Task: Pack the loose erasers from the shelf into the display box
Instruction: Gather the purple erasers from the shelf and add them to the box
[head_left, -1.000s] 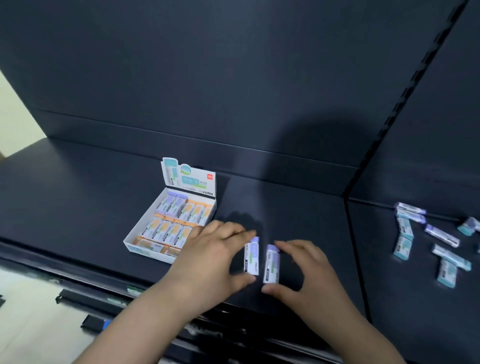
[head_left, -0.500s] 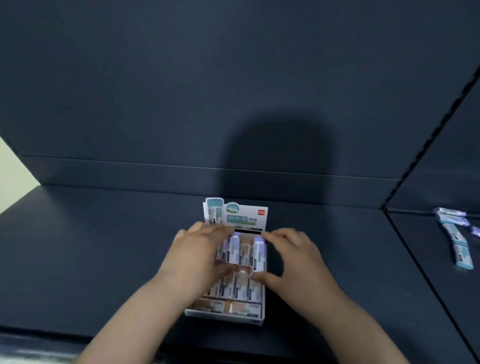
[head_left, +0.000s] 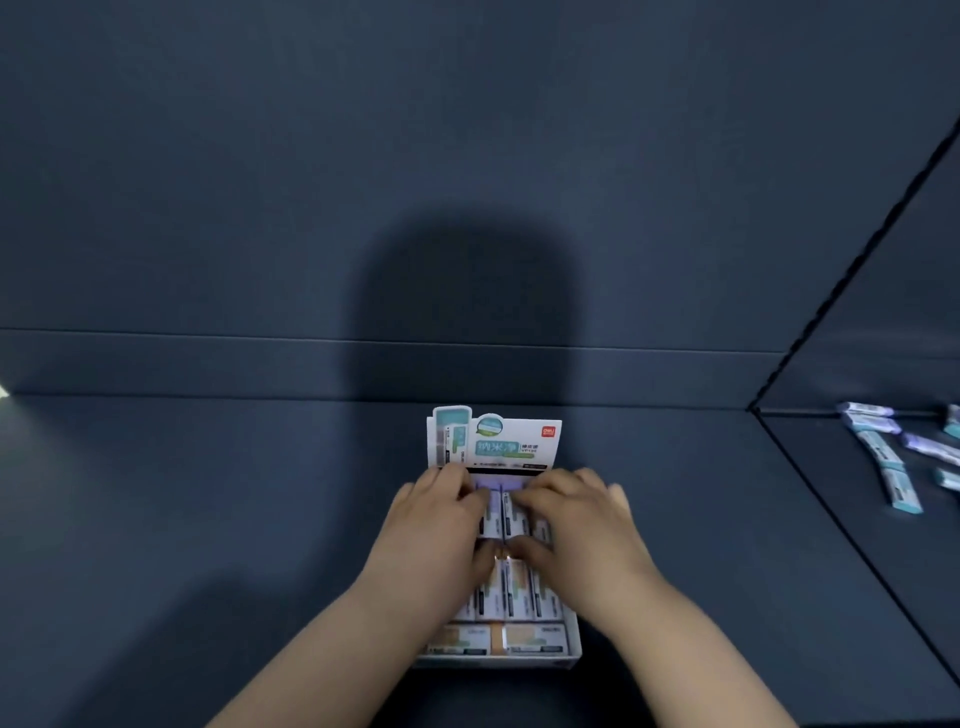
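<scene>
left hand (head_left: 441, 525) and right hand (head_left: 579, 522) each pinch a purple eraser (head_left: 488, 517) inside the display box (head_left: 496, 663).

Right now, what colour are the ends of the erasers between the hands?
Pale purple eraser ends, seen in the head view.

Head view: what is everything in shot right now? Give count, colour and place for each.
display box: one, white, upright printed header card, middle of the shelf.
packed erasers: count hidden by the hands, orange and white sleeves, in rows inside the box.
purple-ended erasers: two, white and purple, back row of the box.
loose erasers: at least six, teal or purple ends, scattered on the right shelf section.
shelf: one, dark blue.
left hand: pinches the left purple-ended eraser.
right hand: pinches the right one.
</scene>
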